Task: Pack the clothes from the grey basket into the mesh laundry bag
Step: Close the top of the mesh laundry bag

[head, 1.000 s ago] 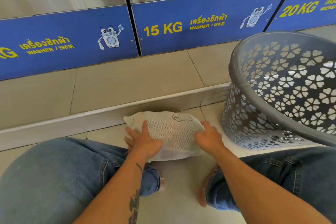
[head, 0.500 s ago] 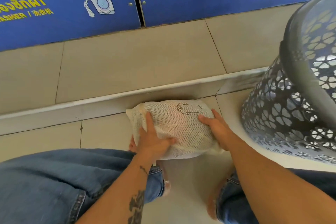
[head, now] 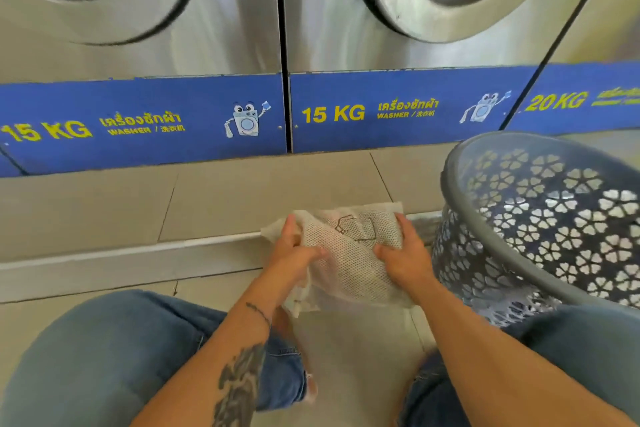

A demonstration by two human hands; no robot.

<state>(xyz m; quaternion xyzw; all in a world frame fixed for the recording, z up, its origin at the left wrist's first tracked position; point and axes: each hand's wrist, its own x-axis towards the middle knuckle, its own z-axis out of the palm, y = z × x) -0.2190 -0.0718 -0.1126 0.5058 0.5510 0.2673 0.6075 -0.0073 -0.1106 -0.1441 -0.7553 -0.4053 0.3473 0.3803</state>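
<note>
Gripping the mesh laundry bag, both hands face "15 KG WASHER" panels.

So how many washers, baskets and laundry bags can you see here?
Washers: 3, two marked 15 KG and one marked 20 KG
Grey basket: 1
Mesh laundry bag: 1, held in both hands
Total: 5

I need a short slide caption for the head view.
Both hands grip a filled mesh laundry bag beside a grey basket.
</note>
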